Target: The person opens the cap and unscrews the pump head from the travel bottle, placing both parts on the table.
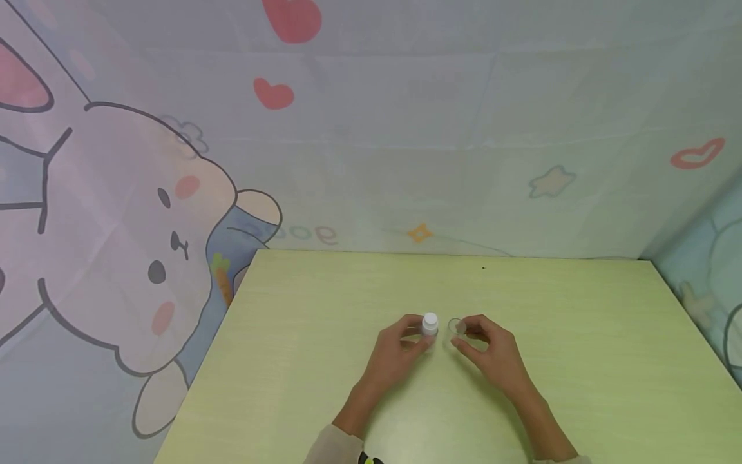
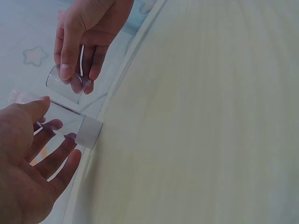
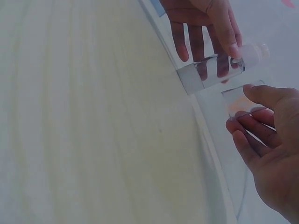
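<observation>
A small clear bottle [image 2: 63, 116] with a white base and a white top stands upright near the middle of the table. My left hand [image 1: 393, 353] grips it between thumb and fingers; its white top [image 1: 429, 320] faces up in the head view. Close to its right, my right hand [image 1: 497, 356] pinches a clear, hollow cylindrical cover [image 3: 245, 101] by its sides. The cover is apart from the bottle, with a small gap between them. Whether the bottle's base touches the tabletop is hard to tell.
The light yellow-green tabletop [image 1: 301, 303] spreads out on both sides of the hands. Behind it hangs a cloth backdrop [image 1: 406, 129] with a cartoon rabbit, hearts and stars. A tiny dark speck [image 1: 484, 267] lies near the table's far edge.
</observation>
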A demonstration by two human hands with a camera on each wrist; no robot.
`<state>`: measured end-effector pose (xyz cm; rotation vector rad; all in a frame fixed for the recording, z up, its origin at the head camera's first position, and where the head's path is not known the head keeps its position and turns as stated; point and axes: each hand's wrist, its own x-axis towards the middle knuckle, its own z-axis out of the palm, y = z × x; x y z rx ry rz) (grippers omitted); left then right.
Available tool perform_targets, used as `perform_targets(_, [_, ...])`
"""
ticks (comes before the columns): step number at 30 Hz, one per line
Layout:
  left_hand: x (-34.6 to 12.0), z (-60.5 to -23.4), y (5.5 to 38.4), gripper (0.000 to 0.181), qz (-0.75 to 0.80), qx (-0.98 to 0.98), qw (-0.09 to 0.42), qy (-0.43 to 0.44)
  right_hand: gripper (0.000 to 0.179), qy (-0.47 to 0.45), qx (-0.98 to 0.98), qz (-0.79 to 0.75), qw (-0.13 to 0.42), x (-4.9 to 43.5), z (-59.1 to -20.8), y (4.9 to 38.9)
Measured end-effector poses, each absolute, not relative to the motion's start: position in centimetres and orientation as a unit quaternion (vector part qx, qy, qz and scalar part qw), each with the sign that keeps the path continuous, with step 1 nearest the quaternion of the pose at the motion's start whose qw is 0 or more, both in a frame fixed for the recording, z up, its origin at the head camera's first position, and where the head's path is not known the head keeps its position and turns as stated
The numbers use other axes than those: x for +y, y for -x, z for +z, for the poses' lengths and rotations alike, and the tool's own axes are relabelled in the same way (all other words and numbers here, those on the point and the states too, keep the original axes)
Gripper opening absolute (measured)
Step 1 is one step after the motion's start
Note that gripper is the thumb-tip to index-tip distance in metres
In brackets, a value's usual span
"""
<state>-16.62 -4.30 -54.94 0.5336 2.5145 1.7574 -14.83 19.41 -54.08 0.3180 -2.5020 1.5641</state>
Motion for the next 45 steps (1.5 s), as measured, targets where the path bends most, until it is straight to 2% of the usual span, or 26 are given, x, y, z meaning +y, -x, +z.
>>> perform_targets(24, [-4.38, -55.12, 16.91, 0.037, 0.564, 0.806, 0.013, -0.183, 0.032, -0.097, -0.846, 0.524, 0.026, 19.86, -54.20, 14.98])
perform_targets(45, [-4.34, -55.01, 16.79, 0.036, 0.564, 0.806, 0.016, -0.179, 0.032, -0.107, -0.835, 0.539, 0.015, 19.53, -54.20, 14.89])
